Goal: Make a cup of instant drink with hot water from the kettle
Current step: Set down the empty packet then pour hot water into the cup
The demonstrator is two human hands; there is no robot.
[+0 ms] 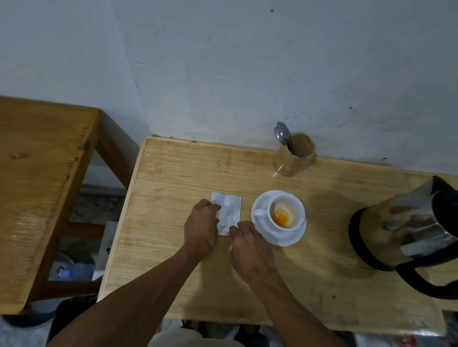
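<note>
A: Fingers (216, 212) of my left hand (201, 229) and right hand (251, 249)?
B: Both pinch the white sachet (228, 212), flat on the surface (177, 255) beside the cup (284, 214); kettle (421, 232) well right.

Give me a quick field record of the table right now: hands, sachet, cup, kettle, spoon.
left hand: on the sachet's left edge
right hand: at the sachet's near right corner
sachet: white, flat on table, left of the cup
cup: on saucer, orange powder inside, no water visible
kettle: right of cup, untouched
spoon: standing in the glass by the wall
</note>
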